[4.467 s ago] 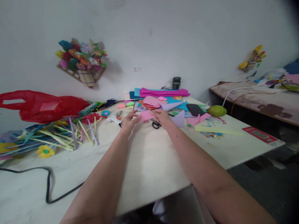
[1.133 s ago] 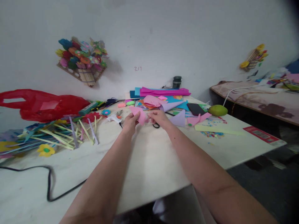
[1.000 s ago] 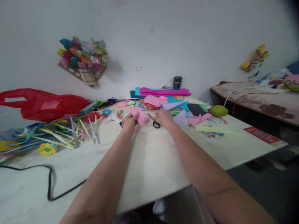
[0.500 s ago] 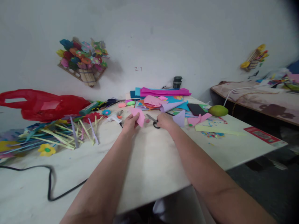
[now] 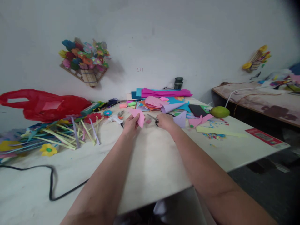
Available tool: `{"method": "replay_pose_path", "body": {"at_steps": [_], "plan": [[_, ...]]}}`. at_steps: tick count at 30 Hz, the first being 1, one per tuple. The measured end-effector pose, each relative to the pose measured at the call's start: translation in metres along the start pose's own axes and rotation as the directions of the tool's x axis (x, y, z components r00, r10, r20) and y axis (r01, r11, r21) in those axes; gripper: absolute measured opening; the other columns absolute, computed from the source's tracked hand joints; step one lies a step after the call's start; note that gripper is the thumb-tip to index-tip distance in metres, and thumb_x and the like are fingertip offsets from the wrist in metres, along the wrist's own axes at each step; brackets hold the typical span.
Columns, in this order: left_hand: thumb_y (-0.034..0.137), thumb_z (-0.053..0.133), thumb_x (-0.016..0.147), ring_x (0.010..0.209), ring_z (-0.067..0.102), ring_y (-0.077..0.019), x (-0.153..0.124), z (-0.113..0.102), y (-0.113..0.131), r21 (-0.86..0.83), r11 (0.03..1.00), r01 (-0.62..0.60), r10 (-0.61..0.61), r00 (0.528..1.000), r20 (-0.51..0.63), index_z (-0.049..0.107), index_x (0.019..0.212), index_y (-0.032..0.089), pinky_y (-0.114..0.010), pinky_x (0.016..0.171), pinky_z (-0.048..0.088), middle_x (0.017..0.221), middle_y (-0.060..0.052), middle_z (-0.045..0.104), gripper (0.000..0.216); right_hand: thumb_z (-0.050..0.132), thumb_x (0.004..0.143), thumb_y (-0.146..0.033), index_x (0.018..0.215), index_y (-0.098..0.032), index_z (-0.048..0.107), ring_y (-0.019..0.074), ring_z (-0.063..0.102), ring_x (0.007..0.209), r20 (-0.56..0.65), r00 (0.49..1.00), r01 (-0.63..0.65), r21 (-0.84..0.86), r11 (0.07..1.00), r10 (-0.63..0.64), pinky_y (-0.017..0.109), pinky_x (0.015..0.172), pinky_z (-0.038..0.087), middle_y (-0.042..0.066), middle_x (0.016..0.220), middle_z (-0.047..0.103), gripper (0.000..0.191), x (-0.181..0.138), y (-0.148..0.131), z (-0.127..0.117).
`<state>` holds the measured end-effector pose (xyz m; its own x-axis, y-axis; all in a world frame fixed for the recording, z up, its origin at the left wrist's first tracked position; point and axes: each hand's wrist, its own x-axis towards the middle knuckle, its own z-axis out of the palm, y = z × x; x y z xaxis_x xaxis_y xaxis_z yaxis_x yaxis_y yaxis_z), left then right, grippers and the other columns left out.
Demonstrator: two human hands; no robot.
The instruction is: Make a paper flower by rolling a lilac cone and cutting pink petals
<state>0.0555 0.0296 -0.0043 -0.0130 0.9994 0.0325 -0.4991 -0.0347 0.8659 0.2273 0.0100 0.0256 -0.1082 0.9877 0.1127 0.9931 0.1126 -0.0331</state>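
Observation:
My left hand (image 5: 131, 123) pinches a pink sheet of craft paper or felt (image 5: 140, 118) between thumb and fingers, above the table. To its right, my right hand (image 5: 166, 121) is closed on a pair of scissors (image 5: 153, 117) with dark handles; the blades point left toward the pink sheet and are apart from it. A small pink scrap (image 5: 148, 121) lies on the table between the two hands. Just left of my left hand rests a white glue gun (image 5: 115, 119). A lilac piece (image 5: 180, 119) lies right beside my right hand.
Folded magenta sheets (image 5: 166, 92) and mixed coloured pieces are stacked at the back. A phone (image 5: 197, 110) and a green mango-like fruit (image 5: 219, 111) lie to the right. Paper strips (image 5: 63, 137), a yellow flower (image 5: 48, 150), a red bag (image 5: 56, 107) and a black cord (image 5: 51, 184) occupy the left.
The scissors' handles have drawn together, so the scissors look more closed. Both hands stay almost in place, and the whole view has shifted slightly.

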Motion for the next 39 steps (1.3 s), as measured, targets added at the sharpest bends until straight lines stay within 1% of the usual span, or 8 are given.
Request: {"method": "replay_pose_path", "body": {"at_steps": [5,7,9,11,13,18,23,39], "plan": [[0.017,0.067,0.082,0.073,0.071,-0.0171,0.001,-0.001,0.000,-0.024,1.000,0.011,-0.011,1.000,0.009,0.065,0.090,0.012,-0.027,0.070,0.059,0.075,-0.006,0.072,0.010,0.059,0.082,-0.027,0.101,-0.022,0.072,0.0272,0.068,0.095,-0.085,0.994,-0.043,0.337,0.940,0.075,0.035,0.078,0.053,0.010,0.097,0.073,0.024,0.009,0.007,0.006],[0.017,0.069,0.081,0.073,0.071,-0.0175,0.003,-0.003,-0.001,-0.049,0.999,0.010,-0.009,1.000,0.009,0.066,0.091,0.012,-0.027,0.071,0.059,0.076,-0.007,0.072,0.012,0.061,0.080,-0.024,0.100,-0.021,0.071,0.0225,0.069,0.076,-0.032,0.998,-0.024,0.585,0.810,0.053,0.029,0.061,0.054,0.007,0.083,0.072,0.022,0.012,0.007,0.008],[0.017,0.071,0.079,0.071,0.071,-0.0163,0.004,-0.004,-0.002,-0.077,0.997,0.005,-0.005,1.000,0.005,0.066,0.091,0.012,-0.026,0.069,0.059,0.076,-0.006,0.072,0.013,0.065,0.077,-0.021,0.098,-0.018,0.067,0.0164,0.064,0.060,0.028,0.999,-0.011,0.794,0.607,-0.018,0.023,0.046,0.048,0.004,0.075,0.069,0.022,0.012,0.005,0.010],[0.016,0.072,0.078,0.066,0.069,-0.0134,0.005,-0.005,-0.002,-0.102,0.995,0.000,0.000,1.000,-0.003,0.067,0.089,0.012,-0.022,0.064,0.058,0.074,-0.004,0.072,0.012,0.068,0.076,-0.022,0.091,-0.017,0.065,0.0116,0.059,0.052,0.043,0.994,0.006,0.897,0.443,-0.100,0.019,0.039,0.043,0.002,0.072,0.066,0.016,0.011,0.003,0.010],[0.014,0.072,0.077,0.062,0.067,-0.0109,0.006,-0.005,-0.002,-0.124,0.992,-0.005,0.003,1.000,-0.011,0.067,0.087,0.012,-0.019,0.059,0.056,0.073,-0.003,0.071,0.010,0.066,0.079,-0.026,0.081,-0.017,0.061,0.0088,0.055,0.048,0.056,0.983,0.013,0.929,0.371,-0.173,0.018,0.036,0.041,0.001,0.070,0.064,0.011,0.009,0.001,0.009],[0.010,0.072,0.076,0.059,0.065,-0.0098,0.008,-0.005,-0.003,-0.156,0.988,0.023,-0.025,1.000,-0.012,0.067,0.083,0.011,-0.017,0.056,0.053,0.072,-0.004,0.070,0.009,0.058,0.086,-0.026,0.083,-0.017,0.057,0.0067,0.054,0.048,0.117,0.963,-0.022,0.933,0.360,-0.245,0.016,0.037,0.040,-0.002,0.070,0.060,0.009,0.005,-0.002,0.007],[0.009,0.071,0.076,0.061,0.066,-0.0096,0.008,-0.005,-0.004,-0.173,0.985,0.027,-0.028,1.000,-0.004,0.068,0.084,0.011,-0.017,0.056,0.053,0.074,-0.004,0.071,0.008,0.060,0.083,-0.028,0.083,-0.018,0.055,0.0064,0.053,0.048,0.126,0.952,0.001,0.911,0.413,-0.280,0.015,0.036,0.038,-0.003,0.070,0.058,0.011,0.004,-0.005,0.006],[0.007,0.067,0.078,0.056,0.062,-0.0083,0.007,-0.002,-0.003,-0.170,0.985,0.016,-0.026,0.998,-0.057,0.066,0.080,0.011,-0.017,0.057,0.052,0.067,-0.002,0.068,0.005,0.062,0.081,-0.026,0.076,-0.018,0.051,0.0059,0.047,0.041,0.079,0.959,0.043,0.909,0.414,-0.273,0.016,0.034,0.035,-0.007,0.057,0.050,0.014,0.003,-0.012,0.009]]}}
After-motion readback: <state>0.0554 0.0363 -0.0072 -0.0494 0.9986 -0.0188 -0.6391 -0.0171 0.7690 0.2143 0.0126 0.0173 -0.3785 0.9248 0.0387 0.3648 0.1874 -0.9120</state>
